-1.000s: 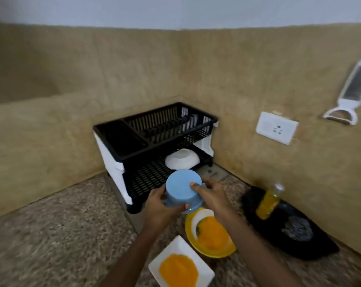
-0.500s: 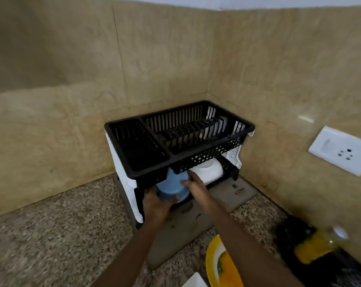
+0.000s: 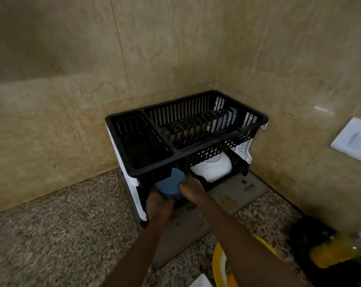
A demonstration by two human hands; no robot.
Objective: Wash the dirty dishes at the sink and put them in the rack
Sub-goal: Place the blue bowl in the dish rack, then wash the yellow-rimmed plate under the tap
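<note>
Now that the blue cup (image 3: 171, 185) has gone from above the surface (image 3: 61, 235) into the rack's (image 3: 175, 153) lower tier, beside the white bowl (image 3: 212, 167), the left hand (image 3: 158, 204) and right hand (image 3: 193, 190) still grasp it; letting go likely comes next.

A blue bowl (image 3: 170, 186) between left hand (image 3: 159, 206) and right hand (image 3: 193, 190), lower tier of rack (image 3: 196, 149)

Your rack (image 3: 185, 141) stands in the wall corner at mid-frame, on a mat (image 3: 237, 193) lying on the surface (image 3: 61, 224). Under its upper tier, at the lower tier's left front, the cup (image 3: 170, 186) is held between your left hand (image 3: 158, 204) and right hand (image 3: 193, 188). The bowl (image 3: 212, 167) lies just right of it. At lower right lie a plate (image 3: 216, 259) and, further right, a bottle (image 3: 337, 251).
</note>
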